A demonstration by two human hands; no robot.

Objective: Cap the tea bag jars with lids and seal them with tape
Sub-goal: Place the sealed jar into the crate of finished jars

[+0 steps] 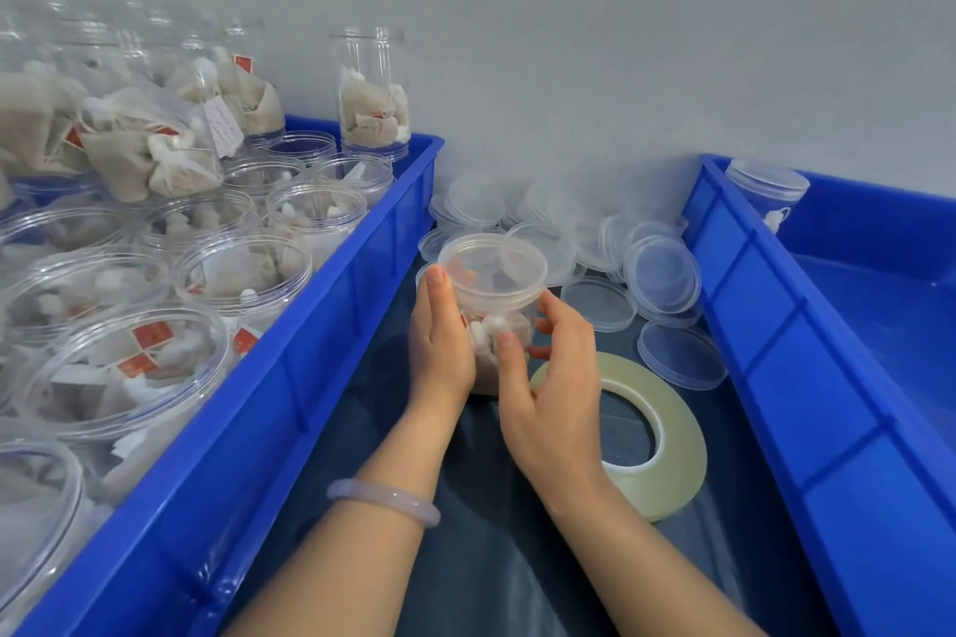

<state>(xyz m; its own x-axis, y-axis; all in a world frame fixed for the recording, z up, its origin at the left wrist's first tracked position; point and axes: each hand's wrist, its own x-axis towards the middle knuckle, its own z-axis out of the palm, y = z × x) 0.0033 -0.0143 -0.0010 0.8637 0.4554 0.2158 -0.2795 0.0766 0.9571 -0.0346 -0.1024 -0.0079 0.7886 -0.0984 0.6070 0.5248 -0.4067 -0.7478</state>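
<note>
**Jar Held in Both Hands, Lid Seated**

1. Left hand [439, 341]: the thumb lies straight up the jar's left wall, its tip at the lid rim. The other fingers wrap behind the jar and show faintly through the clear plastic. The hand grips the jar.
2. Right hand [553, 388]: the thumb presses the jar's near wall and the fingers curl round its right side. This hand also grips the jar.
3. Jar [499, 321]: clear plastic with tea bags inside, located between the two blue crates. Whether its base rests on the dark sheet [491, 533] cannot be told.
4. Lid [491, 264]: translucent, seated on the jar mouth.
5. Tape roll [667, 445]: lies flat on the sheet, just beside the right hand and partly under it.
6. Loose lids [662, 274]: piled behind the jar, against the wall.
7. Left crate [331, 326]: holds many uncapped jars of tea bags.
8. Right crate [776, 352]: holds one capped jar [765, 186] at its far end.
9. Bracelet [383, 502]: pale, on the left wrist.
</note>
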